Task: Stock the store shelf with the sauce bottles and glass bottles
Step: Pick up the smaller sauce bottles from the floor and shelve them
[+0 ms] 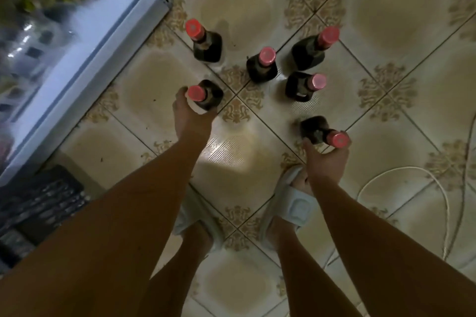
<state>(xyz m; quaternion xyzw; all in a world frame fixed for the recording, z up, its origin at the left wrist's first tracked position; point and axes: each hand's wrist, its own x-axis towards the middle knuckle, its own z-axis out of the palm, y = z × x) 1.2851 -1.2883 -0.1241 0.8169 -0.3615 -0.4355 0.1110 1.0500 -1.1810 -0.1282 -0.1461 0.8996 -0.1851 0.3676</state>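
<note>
— Six dark sauce bottles with red caps at centre frame: four stand on the tiled floor (386, 20).
— And two in hand: left hand (192, 117) grips the left bottle (204, 96), right hand (325, 162) the right bottle (323, 132). None shelved yet, by my guess; the glass-fronted cabinet (85, 41) sits upper left.

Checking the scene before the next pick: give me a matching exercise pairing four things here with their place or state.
Things:
1. left hand
2. right hand
3. white cable
4. centre bottle

States:
A. stands free on the tiles, untouched
B. grips the nearest right-side bottle by its neck
C. loops on the floor at right
D. grips a bottle near the cabinet

Pairs: 1-D, 2-B, 3-C, 4-A
</note>
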